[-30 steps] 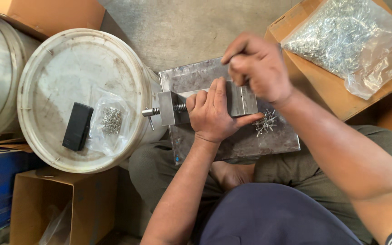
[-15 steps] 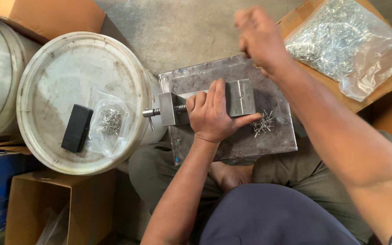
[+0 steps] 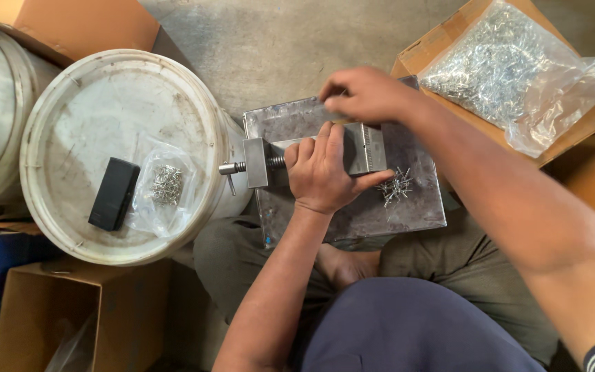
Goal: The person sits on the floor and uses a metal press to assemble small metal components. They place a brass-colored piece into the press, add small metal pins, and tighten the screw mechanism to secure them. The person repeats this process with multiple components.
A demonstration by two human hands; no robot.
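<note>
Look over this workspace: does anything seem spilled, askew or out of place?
A small heap of loose metal pins lies scattered on the metal plate, beside the vise the left hand grips. The other pins sit in plastic bags. Nothing else stands out.

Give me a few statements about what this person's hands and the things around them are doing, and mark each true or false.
1. The left hand rests on the small metal vise. True.
2. The right hand is inside the bag of metal pieces. False: it hovers over the vise, pinched.
3. A black block lies on the white bucket lid. True.
4. The loose pins lie on the floor. False: they lie on the metal plate.
</note>
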